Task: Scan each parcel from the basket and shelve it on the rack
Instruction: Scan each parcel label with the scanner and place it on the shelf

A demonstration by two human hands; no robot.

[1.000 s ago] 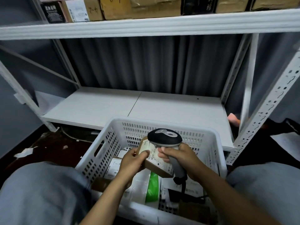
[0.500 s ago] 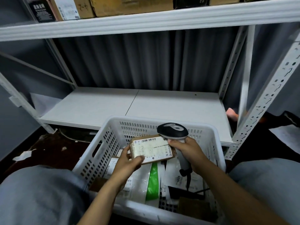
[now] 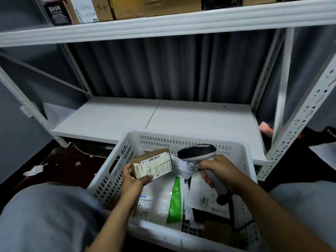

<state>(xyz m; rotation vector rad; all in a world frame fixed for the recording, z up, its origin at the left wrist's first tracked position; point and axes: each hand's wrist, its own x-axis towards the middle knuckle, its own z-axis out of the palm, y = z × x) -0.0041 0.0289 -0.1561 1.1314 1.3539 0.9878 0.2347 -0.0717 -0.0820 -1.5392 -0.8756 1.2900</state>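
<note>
My left hand (image 3: 133, 180) grips a small brown cardboard parcel (image 3: 153, 163) by its lower left corner, white barcode label turned up, above the white plastic basket (image 3: 183, 138). My right hand (image 3: 221, 172) is wrapped around the handle of a grey and black barcode scanner (image 3: 197, 151), whose head sits just right of the parcel, pointing left. A crumpled bit of white plastic lies between the two. Inside the basket lie a white and green poly mailer (image 3: 169, 199), a white mailer (image 3: 201, 196) and a brown box (image 3: 221, 231). The rack's lower shelf (image 3: 154, 118) lies behind the basket.
The upper shelf (image 3: 163, 24) carries several cardboard boxes (image 3: 127, 6). Perforated white rack posts (image 3: 298, 124) rise at right. Grey-clad knees flank the basket. Paper scraps (image 3: 33, 170) litter the dark floor at left. The scanner's cable drops into the basket's right side.
The parcel has moved left, away from the scanner, and tilted so its label faces up. The scanner has shifted right and lifted clear of the parcel.
</note>
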